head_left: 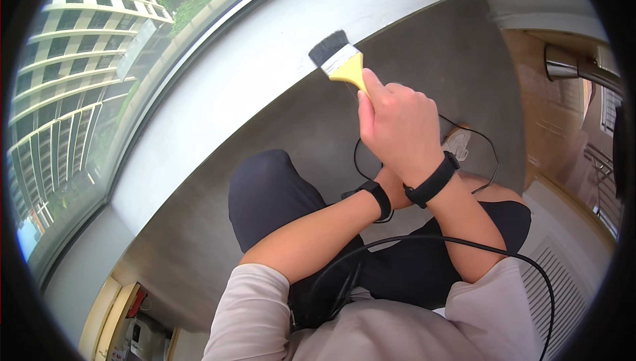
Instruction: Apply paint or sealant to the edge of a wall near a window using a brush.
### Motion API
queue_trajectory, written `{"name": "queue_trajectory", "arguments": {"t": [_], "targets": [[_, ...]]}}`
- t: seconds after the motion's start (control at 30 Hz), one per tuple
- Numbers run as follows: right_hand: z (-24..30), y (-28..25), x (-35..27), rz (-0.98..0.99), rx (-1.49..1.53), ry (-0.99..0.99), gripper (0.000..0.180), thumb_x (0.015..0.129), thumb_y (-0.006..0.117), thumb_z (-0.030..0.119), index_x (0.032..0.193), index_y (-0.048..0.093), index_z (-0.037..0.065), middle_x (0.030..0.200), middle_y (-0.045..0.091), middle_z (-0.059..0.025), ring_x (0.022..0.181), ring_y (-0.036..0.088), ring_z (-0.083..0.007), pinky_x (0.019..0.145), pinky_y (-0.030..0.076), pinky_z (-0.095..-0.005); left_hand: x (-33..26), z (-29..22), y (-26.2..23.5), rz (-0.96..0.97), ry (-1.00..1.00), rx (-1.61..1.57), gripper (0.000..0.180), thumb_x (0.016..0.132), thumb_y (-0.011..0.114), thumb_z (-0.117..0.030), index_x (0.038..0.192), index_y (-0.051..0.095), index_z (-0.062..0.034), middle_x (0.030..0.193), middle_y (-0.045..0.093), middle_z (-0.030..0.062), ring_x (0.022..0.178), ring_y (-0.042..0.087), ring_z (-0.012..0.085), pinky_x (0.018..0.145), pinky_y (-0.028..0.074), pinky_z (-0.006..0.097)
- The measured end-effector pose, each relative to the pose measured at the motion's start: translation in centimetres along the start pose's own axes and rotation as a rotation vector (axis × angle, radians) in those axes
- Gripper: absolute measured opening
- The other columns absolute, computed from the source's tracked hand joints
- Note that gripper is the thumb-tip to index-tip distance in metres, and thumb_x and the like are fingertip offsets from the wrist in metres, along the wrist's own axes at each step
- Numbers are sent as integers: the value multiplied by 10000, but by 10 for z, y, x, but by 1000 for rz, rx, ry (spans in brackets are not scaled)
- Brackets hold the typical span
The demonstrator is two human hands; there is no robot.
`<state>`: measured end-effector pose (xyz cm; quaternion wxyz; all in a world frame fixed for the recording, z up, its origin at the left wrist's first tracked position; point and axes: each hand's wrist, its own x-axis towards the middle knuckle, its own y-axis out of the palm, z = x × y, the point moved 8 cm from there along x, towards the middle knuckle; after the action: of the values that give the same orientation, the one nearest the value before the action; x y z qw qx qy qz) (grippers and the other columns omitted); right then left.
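Observation:
A flat paintbrush (346, 64) with dark bristles, a pale metal band and a yellow handle is in my right hand (401, 126). My right thumb and fingers are closed around the lower end of the handle. The bristles point up and left, over the white window sill (252, 56); I cannot tell whether they touch it. Behind my right wrist, my left hand (392, 187) shows only in part, and its fingers are hidden. Each wrist wears a black band.
Beyond the sill, a window (99, 83) looks out on a tall building. A grey surface (437, 50) lies beneath my hands, beside my bent legs. Black cable (457, 238) crosses my right arm and loops near my wrists. A slatted white vent (550, 281) is at right.

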<state>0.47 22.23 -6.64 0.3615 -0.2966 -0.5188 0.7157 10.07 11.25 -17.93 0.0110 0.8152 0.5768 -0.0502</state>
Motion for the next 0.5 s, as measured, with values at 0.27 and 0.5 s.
{"name": "queue_trajectory", "arguments": {"t": [0.27,0.5], "targets": [[-52,-23,16,0,-142,138,151,941,624,172,1051,681,86,649,622,-140,616,647,-364,534,493,-467,4,-11,10,372,-48,572,168,894,659,-207,918,692,-44,853,725,154,816,727,317,684,581,421],[-19,-6,-3,41,-53,81,259,925,644,163,1163,678,70,626,609,-118,570,626,-353,511,479,-449,2,-38,-23,-133,225,185,281,885,625,-195,1124,628,-47,859,733,141,873,718,373,748,566,474]]}}
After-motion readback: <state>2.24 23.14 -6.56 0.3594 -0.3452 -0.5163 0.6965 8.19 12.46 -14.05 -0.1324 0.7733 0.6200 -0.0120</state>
